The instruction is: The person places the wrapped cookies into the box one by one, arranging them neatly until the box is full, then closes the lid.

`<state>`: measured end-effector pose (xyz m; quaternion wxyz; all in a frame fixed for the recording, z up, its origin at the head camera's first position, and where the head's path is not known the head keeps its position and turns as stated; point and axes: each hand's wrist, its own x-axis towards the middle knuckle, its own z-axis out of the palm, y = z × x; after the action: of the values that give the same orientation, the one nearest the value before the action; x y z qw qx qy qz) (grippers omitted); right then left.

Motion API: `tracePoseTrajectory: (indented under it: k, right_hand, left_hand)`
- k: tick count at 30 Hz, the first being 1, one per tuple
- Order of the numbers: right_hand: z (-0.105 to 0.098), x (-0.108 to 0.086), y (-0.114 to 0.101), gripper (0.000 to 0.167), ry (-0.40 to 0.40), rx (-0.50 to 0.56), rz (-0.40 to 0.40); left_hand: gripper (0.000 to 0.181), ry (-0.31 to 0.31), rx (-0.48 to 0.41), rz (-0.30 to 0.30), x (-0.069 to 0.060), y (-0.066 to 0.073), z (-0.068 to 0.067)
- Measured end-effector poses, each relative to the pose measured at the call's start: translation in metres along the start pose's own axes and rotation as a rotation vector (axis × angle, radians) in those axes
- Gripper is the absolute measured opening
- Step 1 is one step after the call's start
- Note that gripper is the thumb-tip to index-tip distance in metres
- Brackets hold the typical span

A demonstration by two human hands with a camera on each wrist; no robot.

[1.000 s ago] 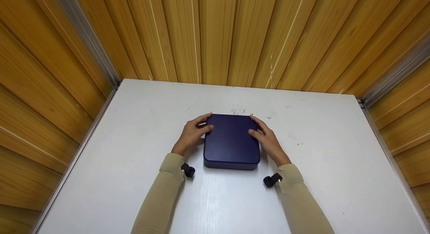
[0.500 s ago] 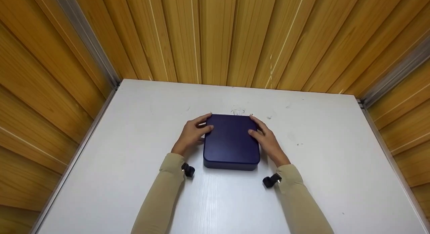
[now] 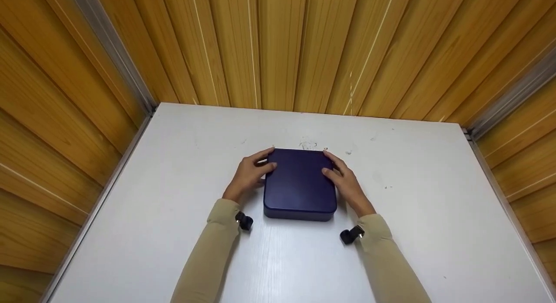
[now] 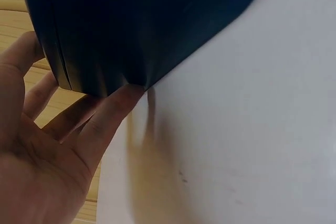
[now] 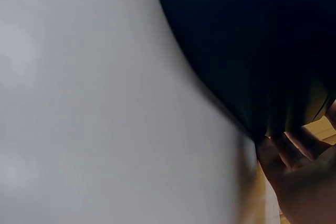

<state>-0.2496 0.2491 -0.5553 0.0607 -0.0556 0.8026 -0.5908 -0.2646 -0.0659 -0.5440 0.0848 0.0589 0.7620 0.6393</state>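
A dark blue box (image 3: 299, 181) with rounded corners lies flat on the white table, near its middle. A thin seam runs round its side in the left wrist view. My left hand (image 3: 247, 174) holds the box's left side, thumb on the top edge and fingertips (image 4: 126, 95) against the side wall. On the opposite side my right hand (image 3: 346, 183) holds it the same way, its fingers (image 5: 270, 156) touching the wall low down. What is inside or under the box is hidden.
The white table (image 3: 173, 164) carries a few dark marks behind and to the right of the box. Wood-patterned panels (image 3: 278, 51) stand at the back and both sides. Small black cameras (image 3: 245, 221) sit on the wrists of the beige sleeves.
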Motion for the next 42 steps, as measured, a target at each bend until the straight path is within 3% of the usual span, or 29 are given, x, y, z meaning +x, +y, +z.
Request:
tracePoseTrajectory:
  k: [8,16,25,35,42]
  right_hand:
    - [0.004,-0.006,0.0,0.066,0.009,0.032,-0.048]
    - [0.011,-0.041,0.002,0.066,0.005,0.047,-0.062]
    - [0.015,-0.075,0.002,0.071,-0.052,0.035,-0.088]
    - [0.012,-0.085,0.003,0.075,-0.082,0.044,-0.059]
    - [0.01,-0.084,0.005,0.076,-0.102,0.037,-0.058]
  left_hand:
    - [0.059,0.001,-0.073,-0.009,-0.014,-0.004,0.004]
    - [0.061,-0.048,-0.115,-0.02,-0.049,-0.006,0.007]
    - [0.065,-0.056,-0.097,-0.004,-0.081,-0.011,0.009]
    - [0.067,-0.062,-0.097,0.024,-0.087,-0.013,0.008]
    - [0.067,-0.104,-0.111,0.035,-0.087,-0.019,0.005]
